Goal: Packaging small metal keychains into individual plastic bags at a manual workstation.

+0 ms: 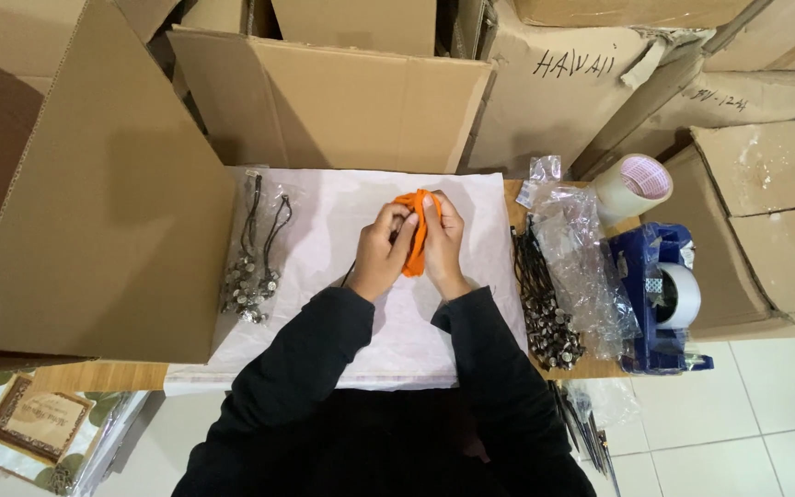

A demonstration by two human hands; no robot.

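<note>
Pinching soft orange pouch (415,235), both hands, white paper (342,212)

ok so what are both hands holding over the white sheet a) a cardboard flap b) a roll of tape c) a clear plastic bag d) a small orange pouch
d: the left hand and the right hand both grip a small orange pouch between them above the white sheet; the tape rolls and the clear plastic bags lie untouched off to the right.
</note>
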